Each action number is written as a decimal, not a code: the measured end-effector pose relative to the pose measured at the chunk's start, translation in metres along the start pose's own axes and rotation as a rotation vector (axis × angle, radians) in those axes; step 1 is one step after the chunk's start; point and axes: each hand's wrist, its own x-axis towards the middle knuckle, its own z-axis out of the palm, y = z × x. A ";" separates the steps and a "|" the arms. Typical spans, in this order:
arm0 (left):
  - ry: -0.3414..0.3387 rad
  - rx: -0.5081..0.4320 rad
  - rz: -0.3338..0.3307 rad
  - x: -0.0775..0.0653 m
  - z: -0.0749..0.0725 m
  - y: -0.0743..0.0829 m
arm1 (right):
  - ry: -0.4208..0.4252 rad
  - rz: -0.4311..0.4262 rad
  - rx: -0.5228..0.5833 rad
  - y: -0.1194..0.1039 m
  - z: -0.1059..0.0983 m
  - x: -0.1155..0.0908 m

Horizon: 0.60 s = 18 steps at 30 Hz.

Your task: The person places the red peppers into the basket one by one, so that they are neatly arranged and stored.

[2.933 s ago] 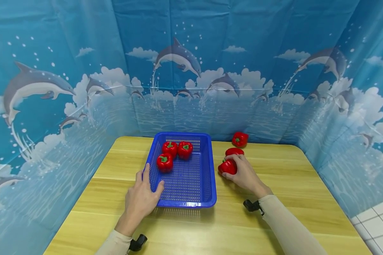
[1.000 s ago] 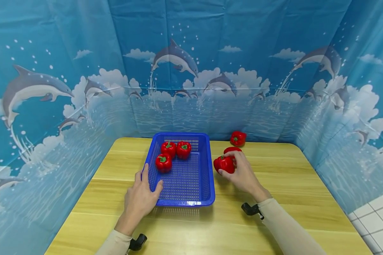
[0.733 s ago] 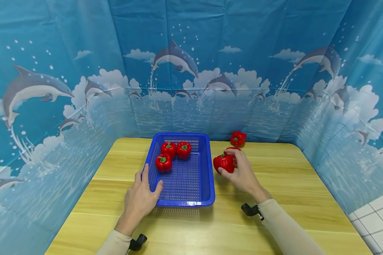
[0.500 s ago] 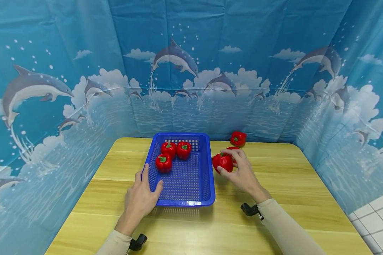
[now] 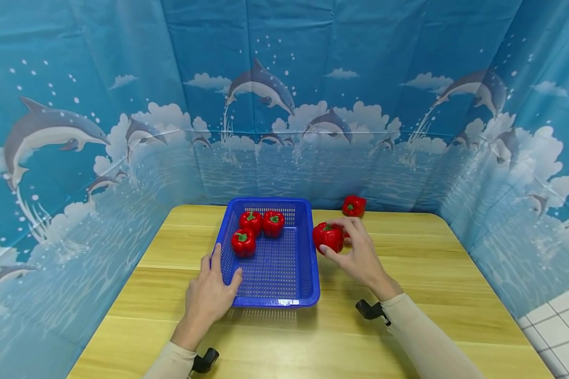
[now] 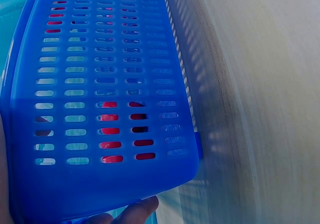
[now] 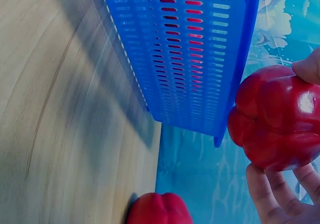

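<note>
Red bell pepper (image 5: 329, 240): stem up, pinched in my right hand (image 5: 360, 257), beside right rim of blue basket (image 5: 265, 302). Near-left basket corner: gripped by my left hand (image 5: 208, 295).

1. The blue perforated rectangular plastic basket (image 5: 277, 302) stands on the yellowish wooden table (image 5: 284, 345), the left hand (image 5: 210, 292) at its near left corner.
2. In its back left part sit three red bell peppers (image 5: 244, 242): two behind, one before.
3. Just right of it, the right hand (image 5: 360, 260) holds a fourth pepper (image 5: 327, 239).
4. Beyond that, a fifth pepper (image 7: 160, 211), mostly hidden.
5. Farther back, a sixth pepper (image 5: 354, 206).
6. Behind everything, the blue dolphin-print curtain (image 5: 284, 168).
</note>
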 end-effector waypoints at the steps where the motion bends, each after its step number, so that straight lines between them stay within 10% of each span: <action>1: 0.001 0.002 0.000 0.000 0.000 0.000 | 0.002 -0.005 -0.004 -0.001 0.000 0.000; 18: 0.000 -0.002 0.006 0.000 -0.001 0.000 | -0.011 -0.018 0.003 -0.013 0.002 0.006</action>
